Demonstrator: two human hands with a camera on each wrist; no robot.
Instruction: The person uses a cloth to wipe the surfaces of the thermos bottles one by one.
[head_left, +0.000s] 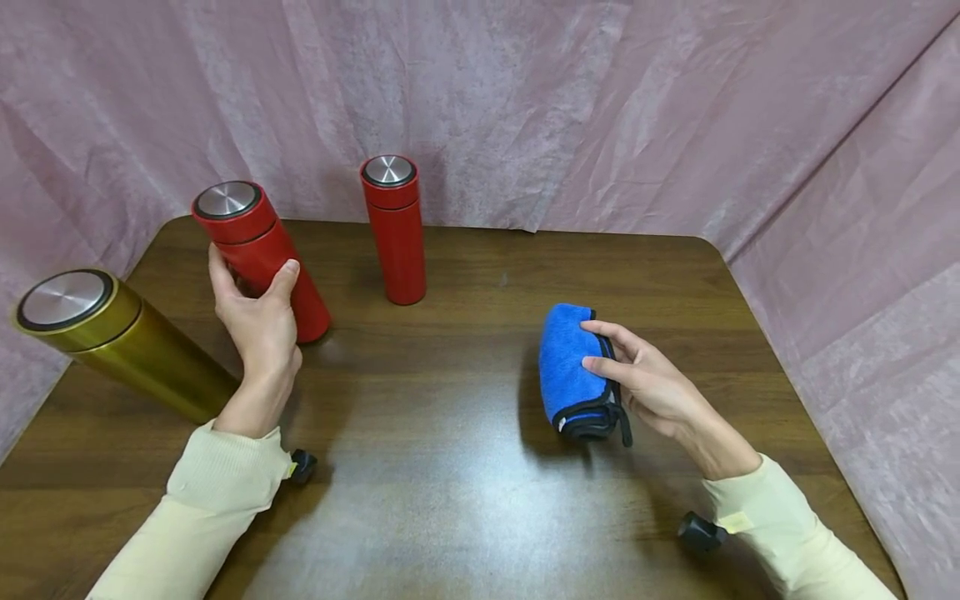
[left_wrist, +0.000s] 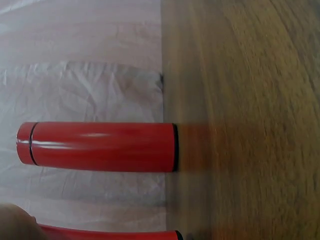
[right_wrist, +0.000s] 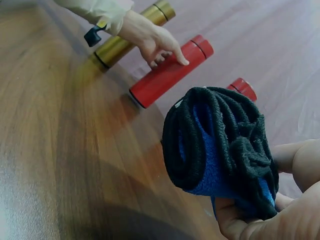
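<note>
My left hand grips a red thermos flask with a silver lid around its body, thumb on the near side. Whether its base touches the table cannot be told. In the right wrist view that left hand wraps the same flask. My right hand pinches a rolled blue towel with black edging between thumb and fingers. The right wrist view shows the rolled end of the towel up close, fingers at its side. Only a bit of the left hand shows in the left wrist view.
A second red flask stands upright near the table's back edge, right of the held one. The larger gold flask stands at the left, close by the left forearm. Pink curtains hang behind the wooden table.
</note>
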